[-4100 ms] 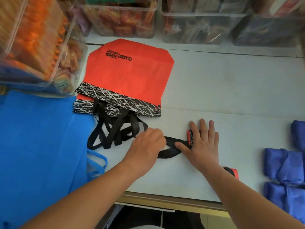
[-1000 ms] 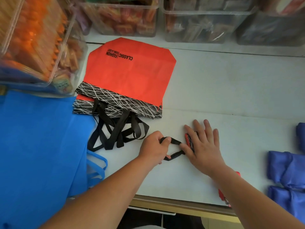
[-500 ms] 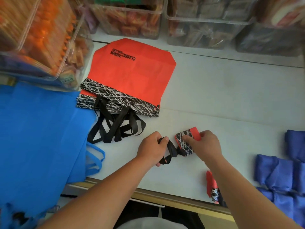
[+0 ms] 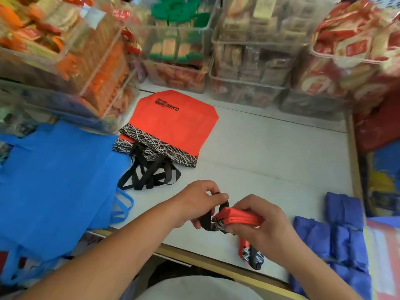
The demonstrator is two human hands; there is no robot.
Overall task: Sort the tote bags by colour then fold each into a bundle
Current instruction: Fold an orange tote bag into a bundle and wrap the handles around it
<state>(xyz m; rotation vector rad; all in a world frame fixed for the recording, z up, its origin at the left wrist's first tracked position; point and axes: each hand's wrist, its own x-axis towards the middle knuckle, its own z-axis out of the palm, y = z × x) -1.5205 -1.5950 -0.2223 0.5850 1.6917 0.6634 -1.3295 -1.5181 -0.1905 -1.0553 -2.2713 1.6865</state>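
Observation:
My right hand [image 4: 263,226] grips a folded red tote bundle [image 4: 240,217], lifted just above the white table [image 4: 270,152]. My left hand [image 4: 200,202] pinches that bundle's black strap [image 4: 208,219], which loops round its left end. A stack of flat red tote bags [image 4: 173,124] with black-and-white patterned bands lies further back, its black handles [image 4: 149,172] spilling toward me. A finished red bundle [image 4: 249,252] lies by the table's front edge under my right wrist. Flat blue tote bags [image 4: 54,180] cover the left side. Folded dark blue bundles [image 4: 337,232] lie at the right.
Clear plastic bins [image 4: 249,61] full of packaged snacks line the back of the table, and a stacked bin [image 4: 71,68] overhangs the left. The table's wooden front edge [image 4: 194,258] runs just below my hands. A raised rim [image 4: 352,148] bounds the right side.
The red bundle was pressed flat on the table under my right hand; now it is lifted and gripped. My left hand has drawn the black strap up against the bundle's end.

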